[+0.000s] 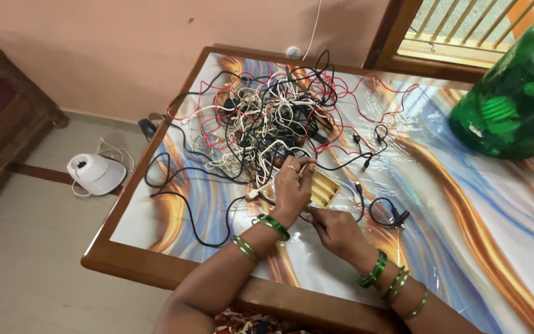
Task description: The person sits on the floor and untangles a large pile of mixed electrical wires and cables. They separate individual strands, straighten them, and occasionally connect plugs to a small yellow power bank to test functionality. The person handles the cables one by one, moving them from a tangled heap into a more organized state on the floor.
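Both hands: left hand [293,185], right hand [335,230] grip yellow battery holder [324,188]; cable tangle [267,117] behind.

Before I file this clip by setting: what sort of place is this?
Most likely a room in a home. A wood-framed table with a swirl-patterned top stands by a pink wall, near a barred window; tangled wires cover it.
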